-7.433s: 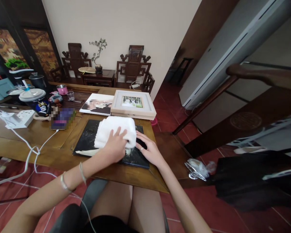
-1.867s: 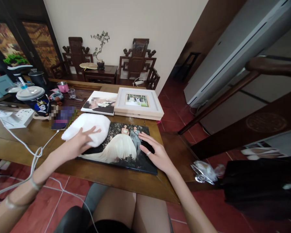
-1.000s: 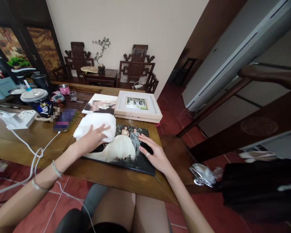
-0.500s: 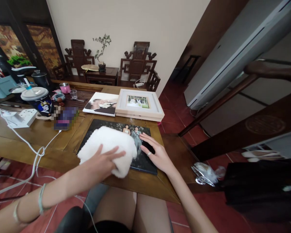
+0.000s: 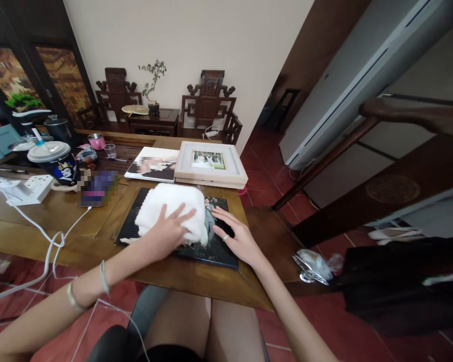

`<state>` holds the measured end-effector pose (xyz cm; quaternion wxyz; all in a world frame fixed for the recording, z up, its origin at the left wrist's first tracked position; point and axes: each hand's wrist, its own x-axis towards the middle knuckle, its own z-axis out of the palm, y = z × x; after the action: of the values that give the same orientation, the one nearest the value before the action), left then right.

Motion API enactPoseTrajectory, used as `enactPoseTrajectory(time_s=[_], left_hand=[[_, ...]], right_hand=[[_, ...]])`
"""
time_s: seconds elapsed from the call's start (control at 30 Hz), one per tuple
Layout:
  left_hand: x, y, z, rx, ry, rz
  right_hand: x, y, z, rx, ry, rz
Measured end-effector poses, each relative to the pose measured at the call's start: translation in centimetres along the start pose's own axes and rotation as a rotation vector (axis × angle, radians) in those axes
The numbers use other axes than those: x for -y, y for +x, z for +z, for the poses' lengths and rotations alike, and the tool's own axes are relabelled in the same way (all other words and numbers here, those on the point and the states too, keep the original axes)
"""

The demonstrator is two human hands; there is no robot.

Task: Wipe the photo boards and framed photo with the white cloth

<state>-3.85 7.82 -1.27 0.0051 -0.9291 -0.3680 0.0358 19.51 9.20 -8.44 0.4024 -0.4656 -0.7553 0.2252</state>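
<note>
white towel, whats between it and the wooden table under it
In the head view the dark photo panel lies flat between the white towel and the wooden table. The left hand presses on the towel.

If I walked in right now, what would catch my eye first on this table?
A fluffy white cloth pressed by the left hand onto a dark photo panel at the table's near edge, with the right hand flat on the panel's right end. Just behind lies a pale framed photo.
</note>
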Motion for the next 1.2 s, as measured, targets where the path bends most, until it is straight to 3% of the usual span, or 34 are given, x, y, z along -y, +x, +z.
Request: enactPoseTrajectory(time_s=[0.13,0.23,0.37,0.47,0.6,0.77,0.9,1.1,1.2], left_hand=[[-4.8,-4.0,0.8,0.057,0.025,0.108],[-6.2,-5.8,1.0,0.034,0.026,0.158],[-4.0,-4.1,-0.1,0.089,0.006,0.129],[-0.8,-0.7,-0.9,0.067,-0.021,0.077],[2.4,3.9,-0.5,0.016,-0.130,0.037],[2.2,6.2,0.1,-0.039,-0.095,-0.014],[-0.6,3.8,-0.6,-0.010,-0.026,0.001],[-6.4,-3.3,0.3,0.036,0.028,0.095],[-7.4,-5.1,0.6,0.010,0.009,0.167]], right_hand=[[0.1,0.0,0.0,0.008,0.006,-0.003],[0.1,-0.1,0.0,0.008,0.013,-0.007],[0.1,0.0,0.0,0.000,0.014,-0.008],[0.1,0.0,0.0,-0.004,0.009,-0.002],[0.2,0.0,-0.1,0.003,0.008,0.007],[0.2,0.0,-0.1,0.001,0.014,0.017],[0.1,0.0,-0.1,-0.004,0.013,0.007],[0.2,0.1,-0.3,0.028,0.019,-0.020],[0.3,0.1,-0.3,0.027,0.028,-0.013]])
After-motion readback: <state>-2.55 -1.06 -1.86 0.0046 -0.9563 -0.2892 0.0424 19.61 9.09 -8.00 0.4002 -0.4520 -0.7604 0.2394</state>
